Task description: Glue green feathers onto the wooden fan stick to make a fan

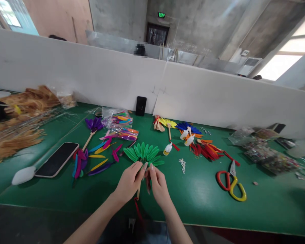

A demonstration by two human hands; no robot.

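A green feather fan with a thin wooden handle is held over the near middle of the table, its feathers spread away from me. My left hand is closed round the base of the fan, where the feathers meet the handle. At the same spot, the fingers of my right hand are pinched together against the fan's base; anything small between them is hidden. From the handle's lower end hangs a red tassel. Beyond the fan, to the right, stands a small white glue bottle, near a patch of white beads.
Scissors lie at right, near bags of beads. Further back are a yellow fan, a blue fan and red feathers. Leftward lie a purple fan, loose feathers and a phone. A white partition bounds the table.
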